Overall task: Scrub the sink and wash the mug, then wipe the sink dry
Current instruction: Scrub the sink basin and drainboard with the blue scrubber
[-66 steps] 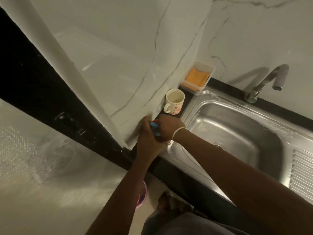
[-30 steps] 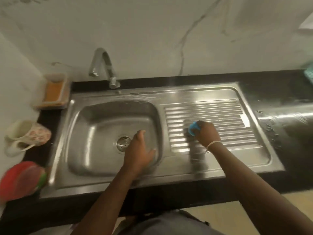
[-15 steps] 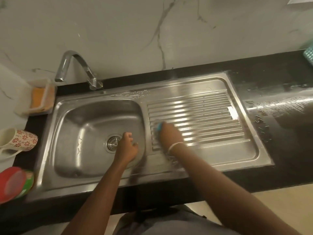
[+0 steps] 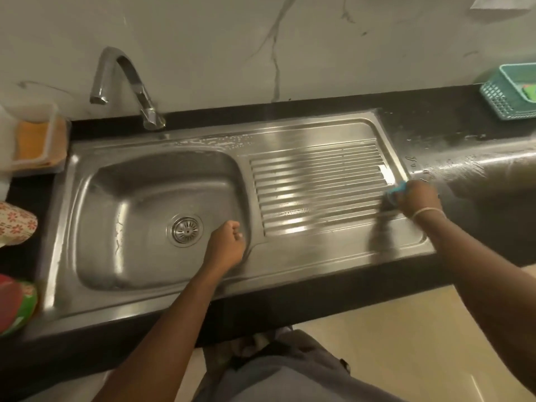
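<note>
A steel sink with a basin on the left and a ribbed drainboard on the right is set in a black counter. My right hand presses a blue scrubber on the drainboard's right end. My left hand rests as a loose fist on the basin's right rim, beside the drain, holding nothing. The floral mug stands on the counter at the far left, partly cut off by the frame edge.
A curved tap rises behind the basin. A clear tray with an orange sponge sits back left. A red and green object lies front left. A teal basket stands back right. The counter right of the sink is wet.
My right hand slid the blue scrubber from the left part of the drainboard to its right end. My left hand stayed at the basin's rim. The view shifted slightly.
</note>
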{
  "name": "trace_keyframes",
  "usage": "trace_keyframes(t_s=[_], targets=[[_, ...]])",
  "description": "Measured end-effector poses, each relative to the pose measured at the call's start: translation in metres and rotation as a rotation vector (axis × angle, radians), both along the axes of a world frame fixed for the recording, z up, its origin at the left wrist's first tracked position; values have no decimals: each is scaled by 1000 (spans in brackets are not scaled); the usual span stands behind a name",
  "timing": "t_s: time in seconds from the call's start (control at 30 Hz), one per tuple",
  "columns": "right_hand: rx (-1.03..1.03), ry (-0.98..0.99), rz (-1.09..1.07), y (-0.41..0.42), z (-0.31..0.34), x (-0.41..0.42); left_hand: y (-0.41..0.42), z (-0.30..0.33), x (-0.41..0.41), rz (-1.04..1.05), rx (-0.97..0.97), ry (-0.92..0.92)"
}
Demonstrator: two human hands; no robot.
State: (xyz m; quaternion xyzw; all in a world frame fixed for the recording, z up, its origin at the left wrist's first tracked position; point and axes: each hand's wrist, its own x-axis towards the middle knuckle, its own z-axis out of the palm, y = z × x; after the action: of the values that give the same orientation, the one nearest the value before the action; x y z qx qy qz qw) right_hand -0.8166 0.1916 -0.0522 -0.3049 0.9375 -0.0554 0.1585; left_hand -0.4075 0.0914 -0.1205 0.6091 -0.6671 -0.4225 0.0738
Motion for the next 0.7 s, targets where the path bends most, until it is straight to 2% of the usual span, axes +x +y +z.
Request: trace_keyframes(t_s=[0.07, 0.13, 0.3, 0.4, 0.53, 0.7], targets=[[-16, 1, -17, -5, -1, 25, 2, -3, 11, 15, 0, 0], [-56, -38, 54, -17, -8, 82, 4, -3, 22, 48, 3, -5], [-104, -277, 440, -58, -30, 262, 8, 3, 31, 157, -28, -19], [-82, -353, 592, -63, -20, 307, 10, 6, 24, 218, -50, -1], [-116, -332, 501, -35, -16, 236, 12, 4, 8, 224, -53, -5], [-57, -125, 194, 27, -11, 38, 44, 5, -40, 198, -54, -102]])
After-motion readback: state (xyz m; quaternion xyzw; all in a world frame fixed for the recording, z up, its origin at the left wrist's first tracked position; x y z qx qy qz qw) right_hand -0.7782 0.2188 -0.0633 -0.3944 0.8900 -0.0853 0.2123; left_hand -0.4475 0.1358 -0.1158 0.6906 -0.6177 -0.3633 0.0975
